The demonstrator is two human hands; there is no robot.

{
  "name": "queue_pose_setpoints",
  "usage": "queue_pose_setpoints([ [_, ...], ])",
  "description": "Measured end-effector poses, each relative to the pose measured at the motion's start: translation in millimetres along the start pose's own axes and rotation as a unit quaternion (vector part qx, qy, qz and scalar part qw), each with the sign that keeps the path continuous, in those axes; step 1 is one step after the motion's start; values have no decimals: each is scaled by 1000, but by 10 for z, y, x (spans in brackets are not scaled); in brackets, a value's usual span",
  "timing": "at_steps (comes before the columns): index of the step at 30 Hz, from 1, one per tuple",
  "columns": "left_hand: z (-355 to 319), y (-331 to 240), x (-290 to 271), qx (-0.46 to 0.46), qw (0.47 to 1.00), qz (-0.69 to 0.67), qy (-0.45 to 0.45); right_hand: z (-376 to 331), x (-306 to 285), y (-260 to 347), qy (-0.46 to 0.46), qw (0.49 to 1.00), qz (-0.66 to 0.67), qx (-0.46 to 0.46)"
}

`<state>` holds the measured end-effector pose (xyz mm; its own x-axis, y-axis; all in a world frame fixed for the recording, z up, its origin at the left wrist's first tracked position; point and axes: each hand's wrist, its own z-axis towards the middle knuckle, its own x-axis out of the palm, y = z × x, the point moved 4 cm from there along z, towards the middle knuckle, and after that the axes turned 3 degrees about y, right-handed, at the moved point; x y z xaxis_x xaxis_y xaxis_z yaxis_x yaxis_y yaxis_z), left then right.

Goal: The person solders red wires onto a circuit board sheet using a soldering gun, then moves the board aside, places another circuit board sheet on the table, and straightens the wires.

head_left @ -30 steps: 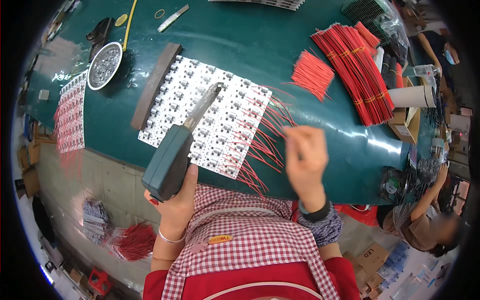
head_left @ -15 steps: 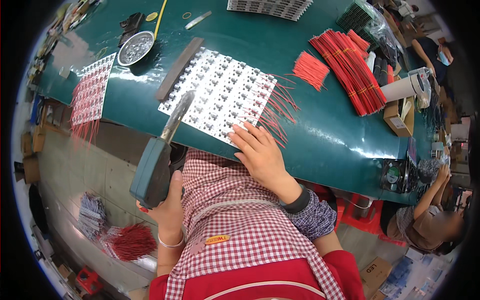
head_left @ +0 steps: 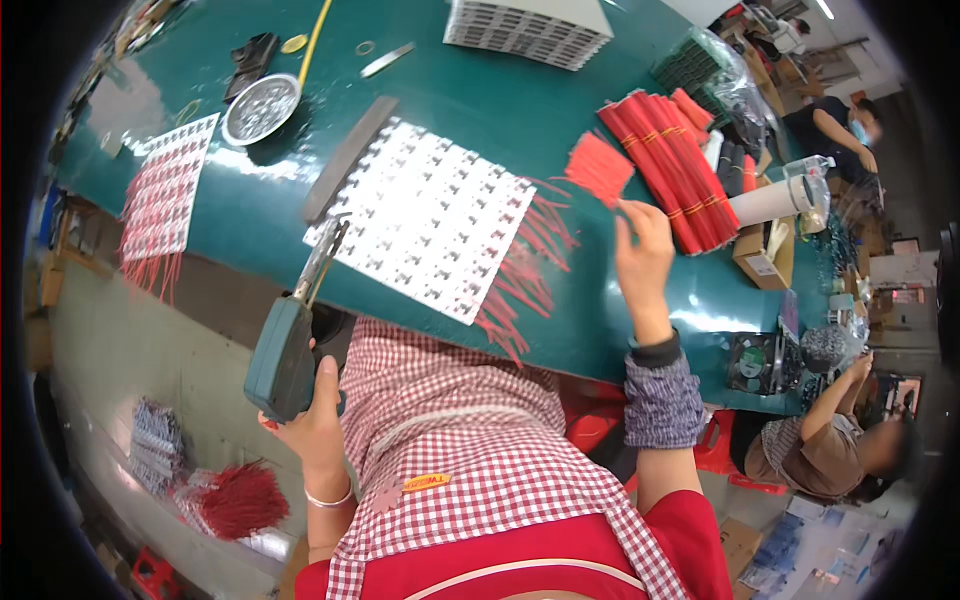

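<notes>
Head view: right hand (head_left: 643, 258), fingers spread, reaches red wires (head_left: 598, 166) beyond the panel (head_left: 425, 215); left hand (head_left: 312, 420) grips soldering tool (head_left: 285, 350).

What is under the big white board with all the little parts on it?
The white board lies flat on the green table. Thin red wires stick out from its right and lower edges. Whatever else sits beneath its middle is covered.

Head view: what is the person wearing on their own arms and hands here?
Both hands are bare, no gloves. The left hand has a thin pale bangle at the wrist and no sleeve on the forearm. The right hand has a dark cuff at the wrist, then a grey-blue knitted arm sleeve over the forearm. A red top and a red-and-white checked apron show below.
</notes>
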<state>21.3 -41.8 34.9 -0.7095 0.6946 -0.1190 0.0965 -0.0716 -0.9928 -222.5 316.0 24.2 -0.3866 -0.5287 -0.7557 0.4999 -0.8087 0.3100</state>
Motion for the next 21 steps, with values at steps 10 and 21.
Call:
queue_pose_setpoints([
  [10, 391, 22, 283, 84, 995, 58, 11, 413, 693, -127, 51, 992, -106, -45],
  [21, 516, 61, 598, -12, 997, 57, 60, 450, 656, -204, 24, 996, -82, -23],
])
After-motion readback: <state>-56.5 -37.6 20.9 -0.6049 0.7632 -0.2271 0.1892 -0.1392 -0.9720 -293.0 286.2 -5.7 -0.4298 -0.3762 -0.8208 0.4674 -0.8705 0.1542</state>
